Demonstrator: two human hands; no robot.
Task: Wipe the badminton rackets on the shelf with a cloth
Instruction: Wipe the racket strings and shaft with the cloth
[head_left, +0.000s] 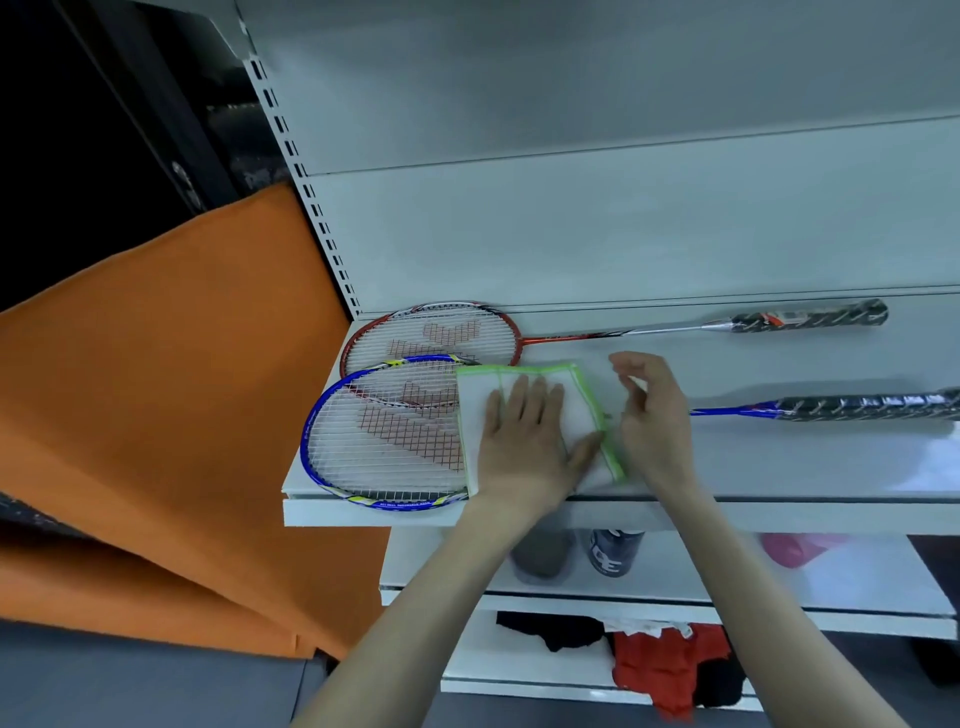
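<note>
Blue badminton racket (384, 436) lies flat on white shelf (779, 467), head at left end, black-wrapped handle pointing right; red badminton racket (431, 335) behind it against back panel, heads overlapping. White cloth with green edging (524, 384) spread over right side of blue racket head. Left hand (524, 441) pressed flat on cloth, fingers straight. Right hand (649, 415) just beside cloth's right edge, fingers loosely curled, grasping nothing visible. Lower shelves hold dark can (613, 553), red and black fabric (670, 665)

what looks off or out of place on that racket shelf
Two small things. The blue racket has its head's rim poking past the shelf front edge, and it overlaps the red racket head behind it. The cloth under the left hand is simply in use.
</note>
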